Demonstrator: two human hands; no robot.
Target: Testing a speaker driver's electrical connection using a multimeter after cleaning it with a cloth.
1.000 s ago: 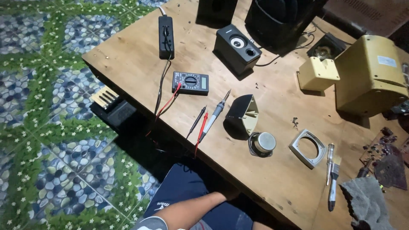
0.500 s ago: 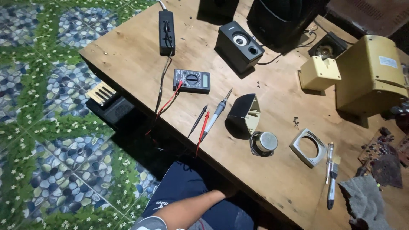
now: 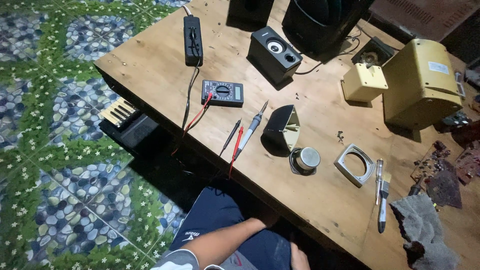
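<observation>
Fingers cannot be seen: the left hand point(image 3: 260, 221) is tucked beneath the wooden table point(image 3: 150, 65) edge, nearest the soldering iron point(image 3: 251, 128) and red probe point(image 3: 236, 145) lying above.

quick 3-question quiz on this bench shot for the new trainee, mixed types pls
1. True or false: the multimeter lies between the power strip and its probes.
2. What lies right beside the bare speaker driver: A) the open speaker shell, B) the brush, C) the grey rag?
3. Is either of the hands on the wooden table?

Key: 1 true; 2 A; 3 no, an arm reaches under the table edge, hands hidden.
</observation>
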